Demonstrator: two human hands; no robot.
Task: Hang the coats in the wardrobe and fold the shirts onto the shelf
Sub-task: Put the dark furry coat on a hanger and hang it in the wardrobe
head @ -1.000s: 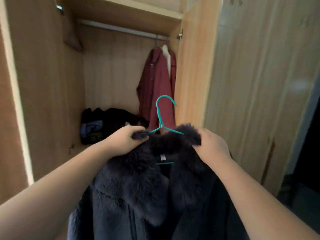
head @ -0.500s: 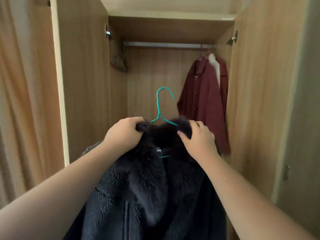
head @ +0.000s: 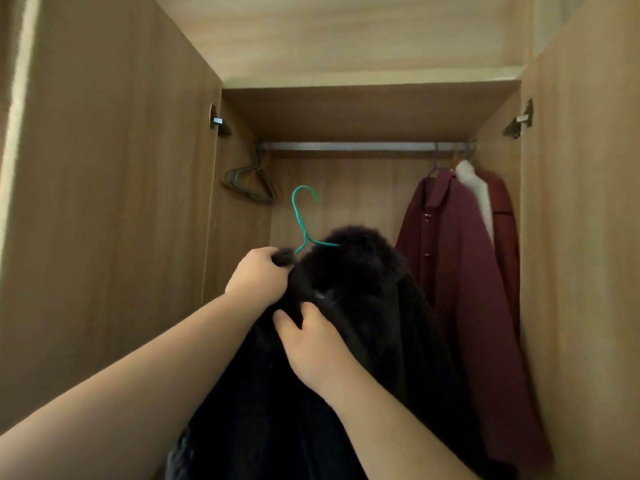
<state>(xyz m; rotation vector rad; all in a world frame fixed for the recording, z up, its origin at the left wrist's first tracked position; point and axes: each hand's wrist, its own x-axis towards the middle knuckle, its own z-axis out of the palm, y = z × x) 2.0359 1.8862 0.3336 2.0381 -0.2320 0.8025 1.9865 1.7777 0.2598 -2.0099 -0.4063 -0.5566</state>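
Dark fleece coat [head: 363, 306] on a teal hanger [head: 302, 221], below the wardrobe rail [head: 360, 146].
Left hand [head: 258, 277] and right hand [head: 313, 344] both grip its collar.

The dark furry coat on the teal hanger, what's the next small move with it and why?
Probably lift the dark furry coat a little higher and forward so the teal hanger hook clears the rail. The hook sits below the rail, both the left hand and right hand grip the collar, and the rail is bare left of the red coat.
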